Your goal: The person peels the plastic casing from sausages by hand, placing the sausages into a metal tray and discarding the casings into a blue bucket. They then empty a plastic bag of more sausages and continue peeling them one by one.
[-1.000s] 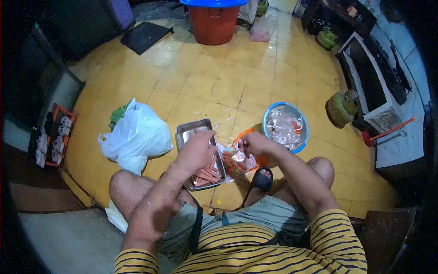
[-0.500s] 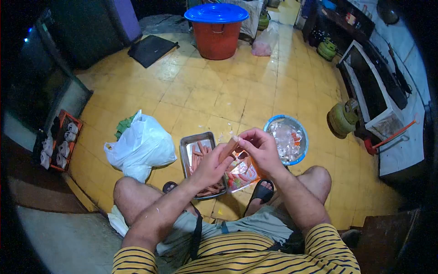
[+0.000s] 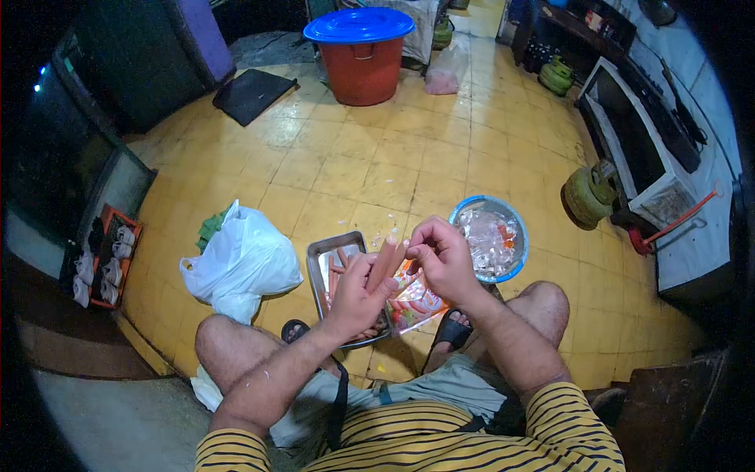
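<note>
My left hand is wrapped round a bundle of sausages, whose pale ends point up and away from me. My right hand is beside those ends, thumb and fingers pinched together; what is between them, if anything, is too small to make out. Beneath my left hand lies a metal tray with several more sausages in it, partly hidden by my hand and forearm. Against the tray's right side is a shiny orange printed plastic packet, partly covered by my hands.
A blue-rimmed basin to the right holds crumpled clear wrappers. A white plastic bag with green leaves sits left. Further off stand a red tub with a blue lid and a green gas cylinder. Shoes fill an orange rack.
My left hand has tilted the sausages more upright, so more than one end shows. My right hand has drawn slightly away from the tips, its fingers more curled. The camera view has shifted a little.
</note>
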{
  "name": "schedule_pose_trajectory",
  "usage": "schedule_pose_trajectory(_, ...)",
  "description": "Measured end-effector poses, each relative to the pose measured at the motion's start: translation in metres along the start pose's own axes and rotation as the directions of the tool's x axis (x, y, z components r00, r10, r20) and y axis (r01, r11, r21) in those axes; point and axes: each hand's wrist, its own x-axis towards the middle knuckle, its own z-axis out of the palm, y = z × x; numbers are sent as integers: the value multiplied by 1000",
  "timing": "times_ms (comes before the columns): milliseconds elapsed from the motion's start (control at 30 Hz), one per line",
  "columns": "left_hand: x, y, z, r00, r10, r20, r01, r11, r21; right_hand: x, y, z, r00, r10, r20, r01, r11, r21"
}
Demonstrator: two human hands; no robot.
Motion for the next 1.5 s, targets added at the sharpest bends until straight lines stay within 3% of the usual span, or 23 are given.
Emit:
schedule_pose_trajectory(33, -3, 4, 2, 1000, 1, 1, -1, 1000, 0, 0, 2, 1, 987, -160, -22, 152, 967, -205)
schedule_pose_trajectory(67, -7, 8, 3, 978, -203, 52, 209, 964, -162, 0, 3, 2, 949, -316, -10, 285, 870, -403)
schedule_pose_trajectory(100, -9, 13, 4, 912, -387, 134, 409, 860, -304, -1, 3, 5, 949, -315, -10, 285, 870, -403)
schedule_pose_trajectory(200, -8, 25, 5, 892, -387, 234, 453, 764, -459, 0, 4, 12, 828, -558, 58, 503, 693, -516)
schedule_pose_trajectory(333, 1, 28, 3, 878, -436, 198, 462, 663, -590, 1, 11, 14, 839, -540, 62, 506, 733, -455)
schedule_pose_trajectory(400, 9, 32, -1, 833, -537, 135, 450, 514, -731, -1, 16, 13, 901, -387, 197, 433, 832, -347)
schedule_pose_trajectory(433, 11, 29, -3, 832, -538, 132, 448, 513, -732, -3, 15, 14, 900, -386, 201, 434, 832, -346)
schedule_pose_trajectory(500, 9, 17, -10, 844, -517, 141, 441, 520, -732, -7, 13, 16, 927, -133, 351, 263, 898, -352)
schedule_pose_trajectory(567, 6, 7, -8, 855, -497, 150, 442, 546, -712, -6, 16, 15, 917, -78, 390, 244, 885, -396)
schedule_pose_trajectory(633, 5, 1, -9, 864, -475, 165, 446, 571, -689, -7, 18, 16, 807, -21, 590, 318, 858, -404)
schedule_pose_trajectory(733, 7, -14, -13, 780, -574, 250, 576, 501, -646, -14, 20, 23, 785, 45, 617, 272, 871, -409)
schedule_pose_trajectory(800, 8, -28, -13, 741, -666, 88, 495, 454, -741, -15, 27, 24, 774, 61, 630, 258, 879, -401)
schedule_pose_trajectory(933, 18, -35, -28, 626, -778, 51, 393, 258, -883, -12, 26, 20, 668, 168, 725, 133, 932, -338)
schedule_pose_trajectory(1033, 23, -60, -44, 587, -808, -42, 245, 227, -943, -4, 24, 5, 647, -37, 762, 312, 924, -220)
schedule_pose_trajectory(1100, 21, -71, -53, 590, -805, -59, 240, 244, -940, -2, 11, -9, 690, -52, 722, 264, 947, -184)
schedule_pose_trajectory(1167, 23, -74, -57, 529, -837, -140, 170, 267, -949, 2, 1, -23, 848, 137, 511, -251, 955, 161)
schedule_pose_trajectory(1200, 23, -79, -58, 488, -854, -178, 178, 297, -938, 4, -8, -29, 849, 139, 510, -252, 955, 159)
schedule_pose_trajectory(1267, 17, -92, -60, 513, -834, -203, 215, 354, -910, 11, -24, -42, 929, 241, 283, -349, 825, 445)
schedule_pose_trajectory(1300, 14, -101, -59, 539, -811, -226, 250, 410, -877, 15, -25, -53, 930, 245, 274, -348, 828, 439)
schedule_pose_trajectory(1367, 10, -119, -56, 563, -773, -292, 277, 509, -815, 24, -22, -81, 983, 183, -2, -161, 869, 468)
schedule_pose_trajectory(1400, 8, -121, -56, 595, -747, -296, 399, 594, -698, 27, -19, -98, 983, 185, -11, -159, 873, 461)
schedule_pose_trajectory(1467, 5, -122, -50, 632, -719, -289, 501, 664, -556, 33, -13, -129, 949, 148, -280, -126, 988, 94)
schedule_pose_trajectory(1500, 1, -124, -47, 632, -719, -289, 597, 690, -410, 34, -11, -137, 948, 146, -284, -125, 988, 92)
